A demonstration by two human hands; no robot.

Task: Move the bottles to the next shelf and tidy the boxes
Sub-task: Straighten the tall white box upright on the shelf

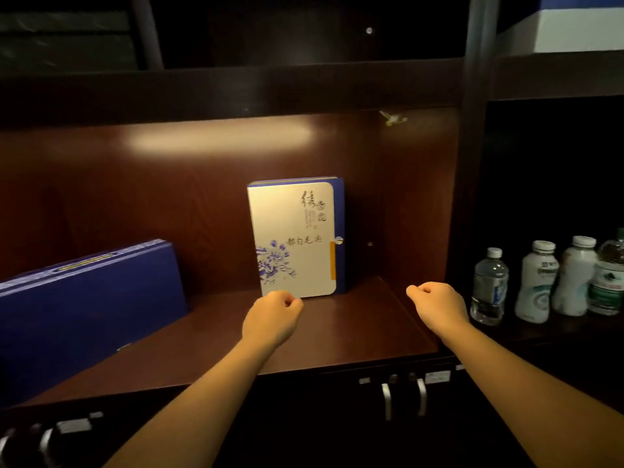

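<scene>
Standing upright against the back panel of the lit reddish-brown wooden shelf (354,319), the white-fronted rectangular gift box with a blue spine (294,238) carries dark brush-written Chinese characters near its top right, a second row of characters across its middle, a blue flower print at its lower left and an orange strip on its right edge; the characters are too small to read with certainty. Its lower left corner sits just beyond the knuckles of the left hand (271,319), whose fingers are curled into a loose fist holding nothing; whether they touch the box cannot be told. To the left of those fingers, well apart, a large flat dark-blue box with a thin gold line (84,305) leans tilted on the same shelf. The right hand (437,307) is also clenched loosely on nothing, hovering over the shelf's right end. Just right of its fingers, past a dark upright divider (472,163), the neighbouring unlit compartment holds a row of bottles: a clear plastic water bottle with a white cap (489,285), two white plastic bottles with white caps (537,282) (574,278) bearing unreadable print, and a clear bottle with a green-and-white label (609,278) at the frame edge. Below the shelf are dark cabinet doors with silver handles (403,396). Above right rests a white-and-blue box (574,28).
</scene>
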